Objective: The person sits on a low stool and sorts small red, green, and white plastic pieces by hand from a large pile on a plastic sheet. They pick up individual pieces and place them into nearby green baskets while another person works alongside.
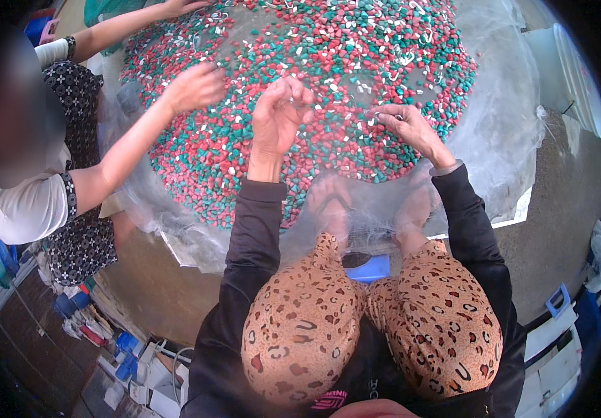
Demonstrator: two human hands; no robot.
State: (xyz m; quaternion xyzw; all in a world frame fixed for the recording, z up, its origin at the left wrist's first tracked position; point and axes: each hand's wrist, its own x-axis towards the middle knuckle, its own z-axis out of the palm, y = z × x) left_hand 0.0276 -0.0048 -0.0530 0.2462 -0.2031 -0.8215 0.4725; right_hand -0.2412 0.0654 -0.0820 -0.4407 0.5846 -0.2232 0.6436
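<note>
A wide heap of small red, green and white pieces (pixel 342 63), pebble-like in size, is spread over a clear plastic sheet (pixel 499 83). My left hand (pixel 279 115) is raised over its near middle, palm turned up and fingers curled in; what they hold, if anything, cannot be made out. To its right, my right hand (pixel 408 127) is low over the pieces with thumb and fingers drawn together. A tiny whitish bit shows at those fingertips, too small to name, and whether it is gripped is unclear.
At the left sits another person, one hand (pixel 199 87) blurred above the heap and the other at its far edge. White curled strips (pixel 405 59) lie among the pieces. A large pale tub (pixel 579 80) stands at right. Boxes and blue items (pixel 129 355) clutter the lower left.
</note>
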